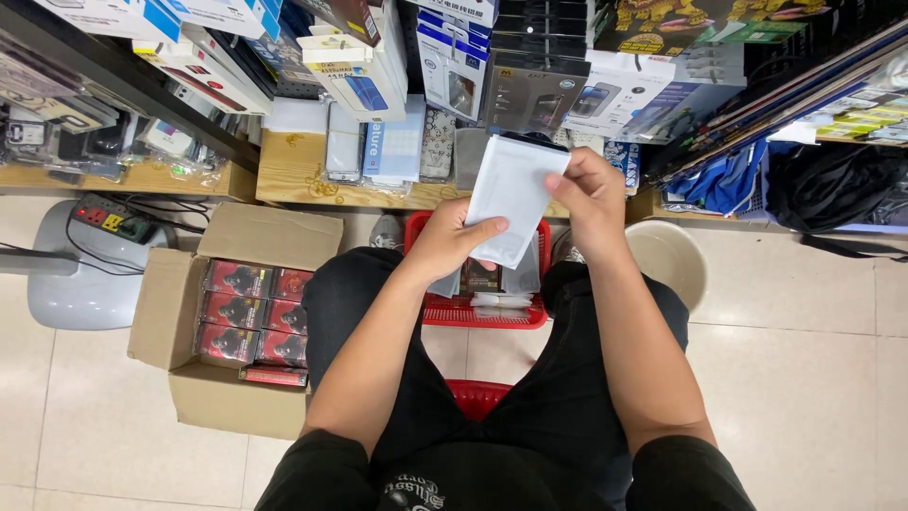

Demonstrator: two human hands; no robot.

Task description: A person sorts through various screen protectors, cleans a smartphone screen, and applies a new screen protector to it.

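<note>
Currently both hands grip a white flat pouch (511, 196) at frame centre: left hand (452, 240) pinches its lower edge, right hand (588, 192) its upper right side. Red basket (484, 308) just below. Cardboard box (182, 312) of red packs at 8 o'clock on beige tile floor (804, 378). Boxed goods on wooden shelf (303, 180) at 12.

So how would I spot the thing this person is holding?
Find the red basket on the floor between the seated person's knees. Just above it, the left hand and right hand grip a flat white packet, plain-faced, unlike the colourful printed boxes around it.
</note>
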